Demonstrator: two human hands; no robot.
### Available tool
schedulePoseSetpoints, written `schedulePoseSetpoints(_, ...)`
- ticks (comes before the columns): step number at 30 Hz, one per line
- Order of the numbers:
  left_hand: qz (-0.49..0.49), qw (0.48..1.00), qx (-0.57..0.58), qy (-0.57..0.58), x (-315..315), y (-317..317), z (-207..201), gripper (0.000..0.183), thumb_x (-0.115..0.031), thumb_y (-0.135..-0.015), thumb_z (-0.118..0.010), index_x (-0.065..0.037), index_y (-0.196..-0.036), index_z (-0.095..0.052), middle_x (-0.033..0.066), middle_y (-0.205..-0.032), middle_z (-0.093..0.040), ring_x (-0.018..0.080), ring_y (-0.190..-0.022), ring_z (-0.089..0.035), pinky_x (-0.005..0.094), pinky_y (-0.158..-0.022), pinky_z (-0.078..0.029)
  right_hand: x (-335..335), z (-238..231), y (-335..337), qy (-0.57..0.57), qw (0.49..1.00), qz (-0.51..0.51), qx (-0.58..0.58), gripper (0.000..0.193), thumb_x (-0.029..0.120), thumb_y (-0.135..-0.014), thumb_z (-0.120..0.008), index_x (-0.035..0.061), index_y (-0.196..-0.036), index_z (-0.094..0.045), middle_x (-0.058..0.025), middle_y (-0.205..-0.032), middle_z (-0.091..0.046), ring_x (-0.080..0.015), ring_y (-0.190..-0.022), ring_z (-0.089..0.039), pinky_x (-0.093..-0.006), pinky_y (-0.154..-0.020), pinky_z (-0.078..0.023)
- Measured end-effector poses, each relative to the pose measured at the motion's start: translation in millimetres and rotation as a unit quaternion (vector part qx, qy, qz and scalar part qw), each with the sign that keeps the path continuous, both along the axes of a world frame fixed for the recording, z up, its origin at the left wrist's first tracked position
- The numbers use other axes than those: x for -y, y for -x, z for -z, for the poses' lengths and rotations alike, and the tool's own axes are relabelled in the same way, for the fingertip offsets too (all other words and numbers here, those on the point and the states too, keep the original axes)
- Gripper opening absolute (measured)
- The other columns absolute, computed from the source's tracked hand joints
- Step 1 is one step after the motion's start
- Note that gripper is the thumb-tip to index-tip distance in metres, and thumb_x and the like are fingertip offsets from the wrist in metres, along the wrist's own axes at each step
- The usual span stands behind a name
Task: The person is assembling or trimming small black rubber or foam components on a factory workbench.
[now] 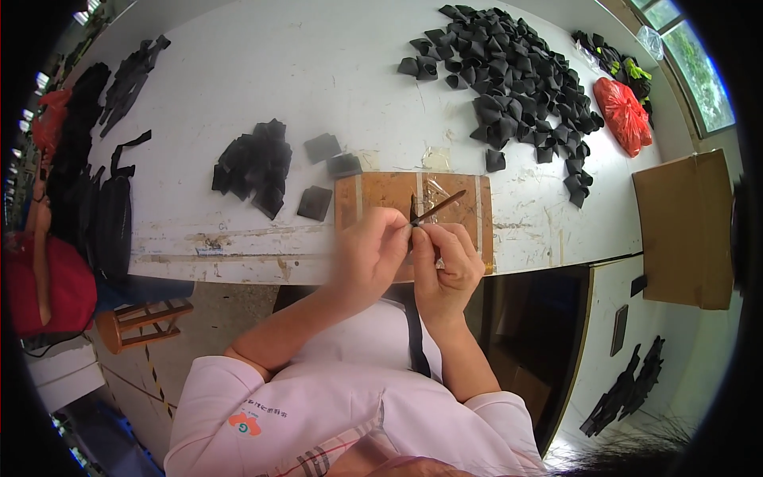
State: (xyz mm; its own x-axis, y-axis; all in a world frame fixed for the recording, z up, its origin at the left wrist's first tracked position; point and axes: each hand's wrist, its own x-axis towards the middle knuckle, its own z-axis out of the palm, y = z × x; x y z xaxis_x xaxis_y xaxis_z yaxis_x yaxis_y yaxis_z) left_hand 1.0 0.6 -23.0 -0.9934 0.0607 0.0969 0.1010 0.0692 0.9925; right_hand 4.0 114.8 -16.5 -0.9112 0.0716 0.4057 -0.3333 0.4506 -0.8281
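Note:
Both my hands are raised over a wooden board (350,195) at the table's near edge, their fingertips meeting. My left hand (372,248) is closed in a pinch on a small black piece (413,208), most of it hidden by the fingers. Beside it my right hand (451,266) also pinches, thumb and forefinger pressed at the same spot. A thin dark brown stick-like thing (442,206) slants up to the right from the fingertips; its lower end is hidden. Flat black square pieces (315,203) lie left of the board, next to a heap of black pieces (256,168).
A big pile of folded black pieces (517,71) covers the table's far right. Beyond it lie a red plastic bag (623,115) and a cardboard box (685,230). Black material (131,79) rests at the far left. A wooden stool (143,324) and another person's arm (41,254) are at the left.

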Motion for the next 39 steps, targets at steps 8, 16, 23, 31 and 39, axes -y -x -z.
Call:
schedulePoseSetpoints(8,-0.051,0.942,0.164,-0.288,2.2,7.7,4.6,0.015,0.0,-0.077,-0.056,-0.001,-0.092,-0.052,0.0044,-0.076,-0.058,0.0045,-0.053,-0.05,0.0194,-0.042,-0.038,-3.1,27.8,11.6,-0.158,0.982,0.048,-0.093,0.015,-0.001,-0.068,-0.06,0.0006,-0.082,-0.055,-0.009,-0.072,-0.051,-0.0198,-0.058,-0.054,-0.0286,-0.046,-0.042)
schedulePoseSetpoints(16,-0.024,0.992,0.034,-0.117,1.2,5.0,-5.7,0.017,0.007,-0.074,-0.052,0.0,-0.089,-0.052,0.0026,-0.074,-0.054,-0.0014,-0.046,-0.039,0.015,-0.039,-0.031,-19.2,4.7,7.5,0.643,0.636,-0.234,0.356,0.01,0.012,-0.082,-0.057,0.0042,-0.077,-0.055,0.0039,-0.064,-0.045,-0.0022,-0.051,-0.031,-0.0162,-0.044,-0.023)
schedulePoseSetpoints(23,0.071,0.874,0.144,-0.459,-0.1,25.5,-39.1,0.021,0.008,-0.076,-0.046,0.001,-0.096,-0.05,0.0122,-0.081,-0.059,0.0008,-0.034,-0.036,0.0164,-0.031,-0.028,-32.7,-42.2,27.2,0.348,0.876,-0.196,0.271,0.023,0.024,-0.088,-0.051,0.0077,-0.072,-0.051,0.0066,-0.061,-0.04,-0.001,-0.053,-0.031,-0.0164,-0.045,-0.024)
schedulePoseSetpoints(31,0.117,0.84,0.266,-0.458,2.3,40.0,-22.2,0.019,0.001,-0.081,-0.048,-0.001,-0.1,-0.05,0.0051,-0.075,-0.058,0.0014,-0.033,-0.031,0.0171,-0.028,-0.022,-45.1,-12.6,61.9,0.397,0.803,-0.305,0.324,0.02,0.022,-0.086,-0.054,0.0031,-0.082,-0.055,0.0037,-0.065,-0.046,-0.0029,-0.052,-0.033,-0.0154,-0.047,-0.028)
schedulePoseSetpoints(39,0.078,0.965,-0.25,0.01,-1.0,50.4,-47.2,0.029,0.002,-0.074,-0.061,0.0,-0.102,-0.056,0.0106,-0.098,-0.057,0.017,-0.085,-0.053,0.0269,-0.078,-0.042,-37.1,-24.9,41.8,0.21,0.969,-0.096,0.084,0.023,0.022,-0.086,-0.055,-0.0009,-0.087,-0.057,-0.0039,-0.075,-0.053,-0.0051,-0.061,-0.045,-0.02,-0.047,-0.035)
